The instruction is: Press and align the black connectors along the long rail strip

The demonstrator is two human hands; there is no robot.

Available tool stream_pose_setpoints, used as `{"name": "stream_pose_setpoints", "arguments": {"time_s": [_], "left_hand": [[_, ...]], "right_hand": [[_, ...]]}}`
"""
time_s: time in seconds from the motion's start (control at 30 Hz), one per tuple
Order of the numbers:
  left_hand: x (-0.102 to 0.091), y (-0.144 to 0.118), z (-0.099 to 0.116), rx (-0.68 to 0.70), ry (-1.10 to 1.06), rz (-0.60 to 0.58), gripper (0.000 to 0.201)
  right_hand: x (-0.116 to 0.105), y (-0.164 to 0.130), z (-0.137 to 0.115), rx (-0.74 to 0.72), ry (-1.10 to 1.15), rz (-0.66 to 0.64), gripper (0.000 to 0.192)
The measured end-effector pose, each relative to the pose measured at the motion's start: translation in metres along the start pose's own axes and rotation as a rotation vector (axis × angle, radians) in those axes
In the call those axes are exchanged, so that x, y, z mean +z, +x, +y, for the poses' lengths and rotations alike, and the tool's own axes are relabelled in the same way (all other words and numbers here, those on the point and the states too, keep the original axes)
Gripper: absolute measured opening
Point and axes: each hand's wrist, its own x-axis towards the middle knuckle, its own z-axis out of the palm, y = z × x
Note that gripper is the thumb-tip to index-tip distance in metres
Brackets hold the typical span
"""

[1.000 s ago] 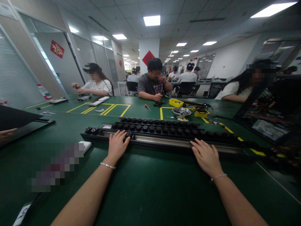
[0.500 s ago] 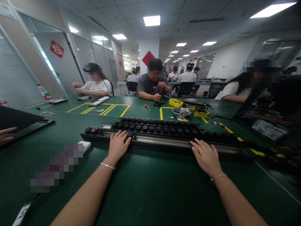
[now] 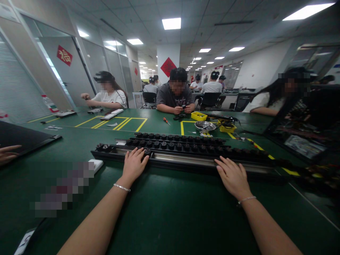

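Note:
A long black rail with a shiny metal channel lies crosswise on the green table. On its left part rests my left hand, fingers stretched and flat, beside a small black round module seated in the channel. My right hand lies open with its fingertips at the rail's front edge, farther right. Neither hand grasps anything. Behind the channel run rows of black round socket-like modules. More such modules sit at the rail's left end.
Farther back are an orange screwdriver, a metal bowl and a yellow bin. A co-worker handles a small dark part across the table. Another person's hand shows at the left edge. A dark open case stands right.
The co-worker opposite has lowered the dark part and bent the head down. The other person's hand at the left edge shifts slightly. My hands stay almost where they were.

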Motion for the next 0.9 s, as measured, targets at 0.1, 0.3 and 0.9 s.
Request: {"name": "stream_pose_setpoints", "arguments": {"time_s": [0.1, 0.3, 0.9], "left_hand": [[-0.001, 0.000, 0.001, 0.003, 0.007, -0.006, 0.043], [-0.002, -0.001, 0.004, 0.010, 0.017, -0.025, 0.044], [-0.002, -0.003, 0.011, 0.014, 0.020, -0.074, 0.053]], "right_hand": [[0.000, 0.000, 0.000, -0.006, -0.001, 0.011, 0.050], [0.000, 0.000, 0.000, -0.011, 0.002, 0.019, 0.049], [-0.002, 0.000, -0.001, -0.001, 0.000, -0.003, 0.051]]}}
